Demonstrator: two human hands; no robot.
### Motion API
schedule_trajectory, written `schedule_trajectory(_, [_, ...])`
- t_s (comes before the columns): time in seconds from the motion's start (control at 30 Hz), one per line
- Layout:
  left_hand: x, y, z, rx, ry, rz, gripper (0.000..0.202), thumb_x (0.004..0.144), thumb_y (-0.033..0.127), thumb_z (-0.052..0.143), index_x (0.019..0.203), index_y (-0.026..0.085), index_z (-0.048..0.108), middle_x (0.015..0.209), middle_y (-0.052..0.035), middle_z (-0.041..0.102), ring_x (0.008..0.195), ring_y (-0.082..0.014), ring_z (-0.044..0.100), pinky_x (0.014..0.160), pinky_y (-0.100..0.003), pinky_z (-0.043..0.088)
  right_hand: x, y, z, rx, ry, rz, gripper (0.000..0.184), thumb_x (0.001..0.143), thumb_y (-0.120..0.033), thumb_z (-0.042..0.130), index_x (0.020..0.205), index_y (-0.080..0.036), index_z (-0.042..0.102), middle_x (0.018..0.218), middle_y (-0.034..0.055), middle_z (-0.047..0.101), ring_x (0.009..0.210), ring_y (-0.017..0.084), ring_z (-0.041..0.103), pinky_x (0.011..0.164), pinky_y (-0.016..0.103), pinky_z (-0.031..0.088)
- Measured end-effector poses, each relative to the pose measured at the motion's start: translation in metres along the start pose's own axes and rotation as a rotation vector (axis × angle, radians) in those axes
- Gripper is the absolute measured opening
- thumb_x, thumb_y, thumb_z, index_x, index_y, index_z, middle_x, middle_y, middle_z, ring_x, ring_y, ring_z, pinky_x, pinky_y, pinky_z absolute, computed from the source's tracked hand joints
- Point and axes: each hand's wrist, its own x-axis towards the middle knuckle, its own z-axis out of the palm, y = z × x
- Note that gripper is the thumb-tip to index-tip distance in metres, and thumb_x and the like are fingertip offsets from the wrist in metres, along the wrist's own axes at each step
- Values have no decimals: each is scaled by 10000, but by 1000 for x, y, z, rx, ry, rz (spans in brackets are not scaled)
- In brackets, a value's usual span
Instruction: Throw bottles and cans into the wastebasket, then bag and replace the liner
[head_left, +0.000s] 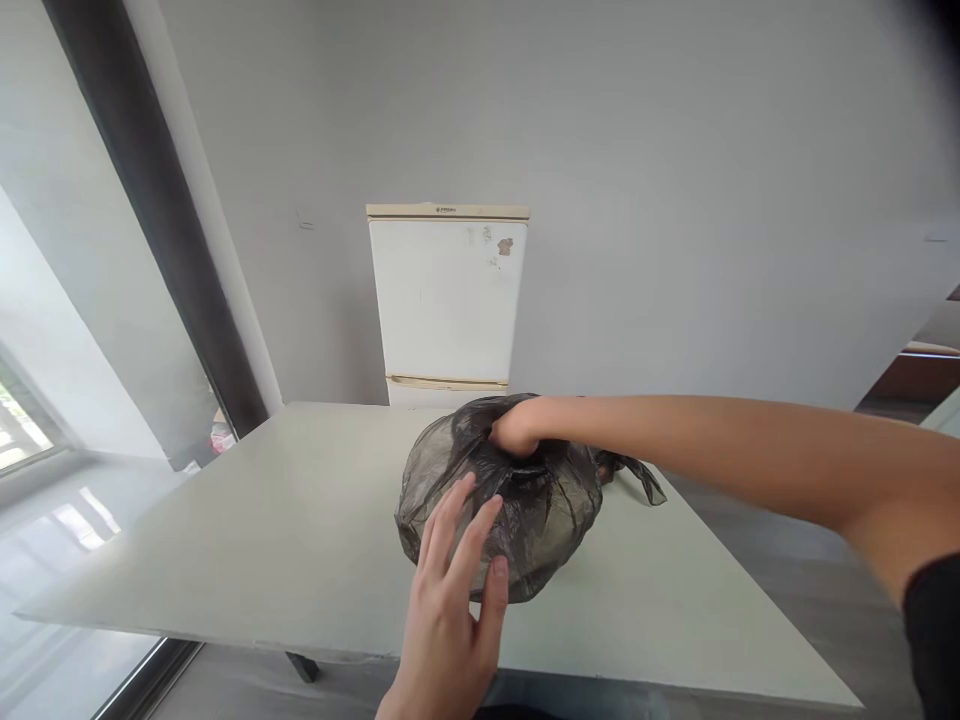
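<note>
Plain grey wall (675, 220) at the back, a white two-door refrigerator (450, 300) against it with scuffed, peeling patches on its upper door, and out front a pale, smooth, matt surface (300, 520) running wide across the view. On it, near the far edge and right of the middle, sits our centrepiece: a black plastic bag (551, 520), thin, see-through in places, puffed into a squat, rounded heap with its mouth gathered at the top. Into that mouth goes the right grip (515, 428), wrist bent, fingers buried in dark folds, so how far it is closed, or on what, I cannot tell. Down below, the left grip (450, 610) is spread wide, fingers apart and slightly curled, nothing held, fingertips over the near side of the film (touching or just short of it, I can't call that one). Look at those creases and shiny ridges! This should be soft, floppy stuff, the film itself light and a bit slippery, likely to stretch or tear under a sharp pinch; what weight it hides is anyone's guess. Best hold, I'd judge, is the bunched rim, where the layers double up, rather than the ballooning sides. Off its right side, a crumpled twist of dark film (646, 482) tapers to a loose, flared end.
</note>
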Motion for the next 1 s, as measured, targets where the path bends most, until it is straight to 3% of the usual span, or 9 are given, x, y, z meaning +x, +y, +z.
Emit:
schedule_trajectory(0.1, [10,-16,7,16,-4,-55,571,1043,226,497,1599,325,417,1673,-95,404,1547,-324,380,1205,-555,426,-14,15,-21,-128,-132,-95,95,717,-63,730,728,-153,758,817,102,778,840,271,736,848,338,552])
schedule_trajectory(0.2, [29,-37,17,0,4,-135,537,1070,309,479,1603,307,411,1682,-88,394,1564,-302,353,1251,-546,363,-26,42,-38,-229,39,-212,196,869,-150,622,946,-186,799,1038,127,793,1002,310,730,943,376,531])
schedule_trajectory(0.27, [46,-52,23,-47,-23,-197,517,1080,371,460,1592,303,431,1682,-79,398,1560,-291,362,1257,-520,360,-26,59,-43,-175,135,-212,283,951,-220,559,1116,-210,788,1193,115,773,1142,310,698,1028,378,501])
schedule_trajectory(0.4, [78,-81,35,-211,-41,-286,481,1079,466,440,1505,281,566,1648,-68,458,1515,-288,439,1251,-463,368,-3,76,-43,35,102,-198,395,1017,-295,500,1353,-247,703,1389,77,703,1275,280,645,1109,378,467])
schedule_trajectory(0.53, [90,-103,46,-411,141,-448,462,1027,499,530,1336,205,709,1401,-116,687,1332,-303,611,1156,-437,455,30,70,-39,153,40,-271,348,962,-281,607,1274,-230,752,1372,74,716,1282,283,640,1141,368,449])
schedule_trajectory(0.67, [83,-125,57,-530,262,-582,415,935,458,640,1201,167,771,1205,-126,768,1082,-272,711,956,-372,546,56,62,-28,271,-45,-235,340,949,-268,633,1266,-232,753,1424,59,687,1353,273,591,1195,349,398])
schedule_trajectory(0.8, [74,-139,65,-554,181,-686,430,864,485,696,1065,113,772,952,-102,783,856,-239,694,730,-294,519,71,68,-15,341,-149,-147,373,1000,-449,601,1242,-208,751,1414,106,689,1291,286,646,1147,393,468])
schedule_trajectory(0.9, [72,-135,66,-609,127,-743,575,929,653,569,1072,124,745,916,-84,756,814,-217,661,666,-272,482,76,77,-11,449,-306,-13,645,930,-713,599,1235,-161,734,1310,174,733,1118,324,733,991,445,585])
schedule_trajectory(1.0, [72,-124,61,-638,154,-753,644,968,735,445,1035,155,716,946,-69,729,843,-200,638,688,-260,475,80,83,-9,601,-389,133,830,862,-845,569,1308,-154,680,1309,179,731,1106,316,740,976,428,598])
